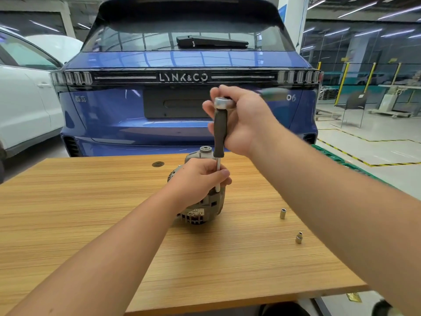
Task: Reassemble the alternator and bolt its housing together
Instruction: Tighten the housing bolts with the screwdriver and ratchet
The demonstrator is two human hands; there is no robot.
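A grey alternator [200, 210] stands on the wooden table [91, 224] near its middle. A driver with a dark handle [220, 133] and a thin steel shaft stands upright on the alternator's housing, with a ratchet head [223, 103] on its top end. My left hand [200, 179] lies over the alternator and pinches the steel shaft low down. My right hand [241, 119] grips the ratchet at the top; its green handle sticks out blurred to the right. The bolt under the shaft tip is hidden.
Two small steel sockets lie on the table to the right, one upright [282, 213], one nearer the edge [299, 238]. A blue car [186, 124] stands just beyond the table's far edge and a white car [25, 106] at the left.
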